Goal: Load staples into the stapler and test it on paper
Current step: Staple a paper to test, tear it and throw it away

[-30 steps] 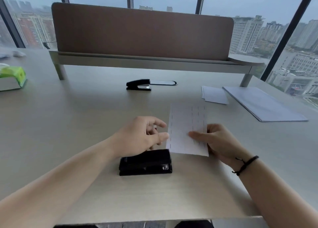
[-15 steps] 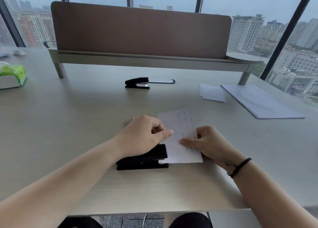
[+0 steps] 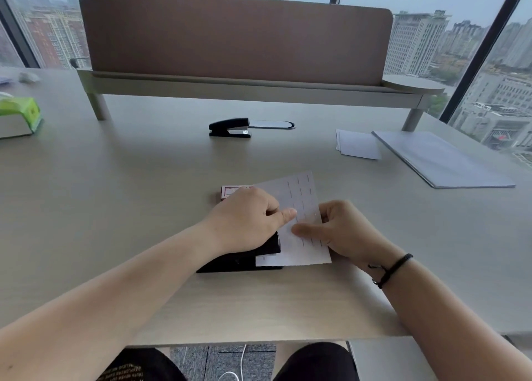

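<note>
Nearest the desk's front edge lies the black stapler (image 3: 240, 261), its mouth facing right with the lower left corner of the paper sheet (image 3: 299, 222) slipped into it. The left hand (image 3: 247, 219) rests on top of the stapler, fingers curled, its thumb tip lying on the sheet – a loose press on the stapler's top rather than a clasp round it. The right hand (image 3: 342, 231), a dark cord bracelet (image 3: 388, 269) at its wrist, pinches the sheet's right edge, thumb stretched across the top of the paper and the fingers hidden beneath. The sheet carries rows of staples already set in it. Just behind the left hand, partly hidden by its knuckles and by the sheet, sits a small staple box (image 3: 230, 192). Farther back on the desk (image 3: 115, 208) stands a second black stapler (image 3: 230, 127); to the right lie small white sheets (image 3: 358, 144) beside a larger stack of paper (image 3: 440, 159). At far left – a green tissue box (image 3: 20, 118). A brown partition screen (image 3: 236, 35) closes the desk's far side
</note>
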Action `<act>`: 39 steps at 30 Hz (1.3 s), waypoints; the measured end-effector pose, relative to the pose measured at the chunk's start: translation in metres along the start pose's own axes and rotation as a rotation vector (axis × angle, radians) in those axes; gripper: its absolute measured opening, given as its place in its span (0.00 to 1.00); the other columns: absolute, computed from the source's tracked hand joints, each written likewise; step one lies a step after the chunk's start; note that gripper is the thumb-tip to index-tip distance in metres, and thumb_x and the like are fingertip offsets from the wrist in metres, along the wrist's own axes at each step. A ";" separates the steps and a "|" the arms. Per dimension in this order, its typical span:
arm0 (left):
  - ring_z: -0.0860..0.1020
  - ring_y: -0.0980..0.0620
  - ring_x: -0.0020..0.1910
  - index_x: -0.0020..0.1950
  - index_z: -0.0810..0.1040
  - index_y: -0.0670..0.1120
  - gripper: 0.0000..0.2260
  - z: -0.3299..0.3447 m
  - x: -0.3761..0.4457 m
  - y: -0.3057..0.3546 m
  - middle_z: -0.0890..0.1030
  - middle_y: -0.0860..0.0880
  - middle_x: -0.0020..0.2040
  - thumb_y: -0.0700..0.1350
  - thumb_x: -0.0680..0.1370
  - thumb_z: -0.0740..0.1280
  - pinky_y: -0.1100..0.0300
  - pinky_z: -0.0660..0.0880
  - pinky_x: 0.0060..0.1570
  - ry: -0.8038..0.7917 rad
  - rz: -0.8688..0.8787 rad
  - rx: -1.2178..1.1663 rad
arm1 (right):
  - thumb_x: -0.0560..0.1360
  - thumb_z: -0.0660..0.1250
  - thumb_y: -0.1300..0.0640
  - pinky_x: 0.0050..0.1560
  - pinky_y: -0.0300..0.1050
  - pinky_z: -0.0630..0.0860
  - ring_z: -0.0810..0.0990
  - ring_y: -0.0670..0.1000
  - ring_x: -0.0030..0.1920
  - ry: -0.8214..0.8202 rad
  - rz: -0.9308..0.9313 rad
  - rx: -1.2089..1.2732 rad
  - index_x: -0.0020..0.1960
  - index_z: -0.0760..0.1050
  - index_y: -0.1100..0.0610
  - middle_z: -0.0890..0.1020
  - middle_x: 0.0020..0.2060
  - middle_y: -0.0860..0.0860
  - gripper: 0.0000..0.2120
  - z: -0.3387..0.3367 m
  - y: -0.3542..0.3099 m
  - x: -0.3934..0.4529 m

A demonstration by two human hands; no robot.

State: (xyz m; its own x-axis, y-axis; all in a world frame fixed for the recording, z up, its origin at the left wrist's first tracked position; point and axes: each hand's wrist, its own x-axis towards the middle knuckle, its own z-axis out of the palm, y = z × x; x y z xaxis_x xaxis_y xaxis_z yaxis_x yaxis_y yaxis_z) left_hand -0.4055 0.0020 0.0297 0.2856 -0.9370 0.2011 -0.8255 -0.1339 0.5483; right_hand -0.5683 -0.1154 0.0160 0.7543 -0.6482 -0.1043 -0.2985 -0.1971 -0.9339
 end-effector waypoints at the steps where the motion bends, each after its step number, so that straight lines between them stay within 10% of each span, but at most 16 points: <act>1: 0.59 0.52 0.25 0.28 0.59 0.45 0.27 0.000 0.000 0.000 0.58 0.52 0.24 0.59 0.78 0.65 0.56 0.62 0.31 0.001 -0.001 0.002 | 0.71 0.77 0.59 0.49 0.61 0.84 0.88 0.59 0.45 0.001 -0.001 -0.011 0.44 0.86 0.58 0.89 0.41 0.55 0.03 0.001 0.000 0.001; 17: 0.62 0.50 0.27 0.27 0.61 0.45 0.25 0.008 -0.003 0.004 0.62 0.50 0.23 0.55 0.78 0.66 0.56 0.61 0.30 -0.020 0.024 0.064 | 0.72 0.77 0.55 0.30 0.38 0.76 0.85 0.47 0.34 0.008 -0.029 -0.042 0.43 0.86 0.58 0.88 0.36 0.51 0.06 0.005 -0.003 -0.001; 24: 0.60 0.51 0.27 0.27 0.60 0.45 0.25 0.007 -0.003 0.005 0.61 0.50 0.24 0.54 0.78 0.66 0.55 0.59 0.29 -0.034 0.021 0.057 | 0.70 0.78 0.52 0.43 0.58 0.83 0.88 0.58 0.44 0.038 -0.042 -0.097 0.44 0.86 0.60 0.89 0.41 0.57 0.10 0.005 -0.003 -0.001; 39: 0.71 0.46 0.36 0.28 0.63 0.47 0.23 0.008 -0.004 0.017 0.68 0.51 0.28 0.54 0.82 0.57 0.55 0.66 0.35 -0.106 -0.050 0.192 | 0.70 0.78 0.52 0.48 0.59 0.85 0.89 0.55 0.44 0.033 -0.024 -0.078 0.42 0.86 0.59 0.89 0.40 0.53 0.10 0.006 -0.003 0.000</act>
State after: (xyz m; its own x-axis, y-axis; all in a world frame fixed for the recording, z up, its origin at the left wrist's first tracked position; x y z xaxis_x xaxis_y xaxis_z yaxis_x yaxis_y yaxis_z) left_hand -0.4241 0.0014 0.0316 0.2843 -0.9550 0.0851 -0.8920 -0.2309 0.3887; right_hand -0.5641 -0.1106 0.0165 0.7427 -0.6660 -0.0697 -0.3258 -0.2684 -0.9065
